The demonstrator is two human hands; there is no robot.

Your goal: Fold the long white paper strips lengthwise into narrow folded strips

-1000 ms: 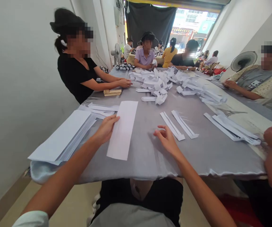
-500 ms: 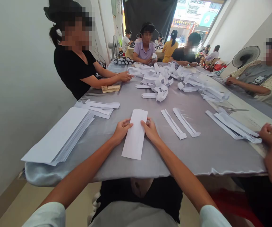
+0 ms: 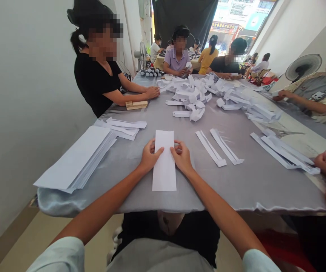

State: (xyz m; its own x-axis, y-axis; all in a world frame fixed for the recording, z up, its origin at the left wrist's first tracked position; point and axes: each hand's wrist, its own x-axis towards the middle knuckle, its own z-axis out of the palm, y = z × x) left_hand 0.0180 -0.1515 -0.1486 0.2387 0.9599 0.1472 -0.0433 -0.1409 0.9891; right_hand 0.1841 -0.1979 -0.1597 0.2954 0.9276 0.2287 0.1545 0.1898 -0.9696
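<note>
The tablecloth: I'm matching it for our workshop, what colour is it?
The tablecloth is plain silvery grey, best seen in the head view.

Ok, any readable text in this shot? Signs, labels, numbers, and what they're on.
Nothing can be read for certain.
Red-and-yellow shop sign outside: lettering too small and blurred to read.
Teal sign above it: too blurred to read.
Paper strip: no print visible.

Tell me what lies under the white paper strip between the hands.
The white paper strip lies on a grey tablecloth; what is directly beneath it is covered and cannot be seen.
</note>
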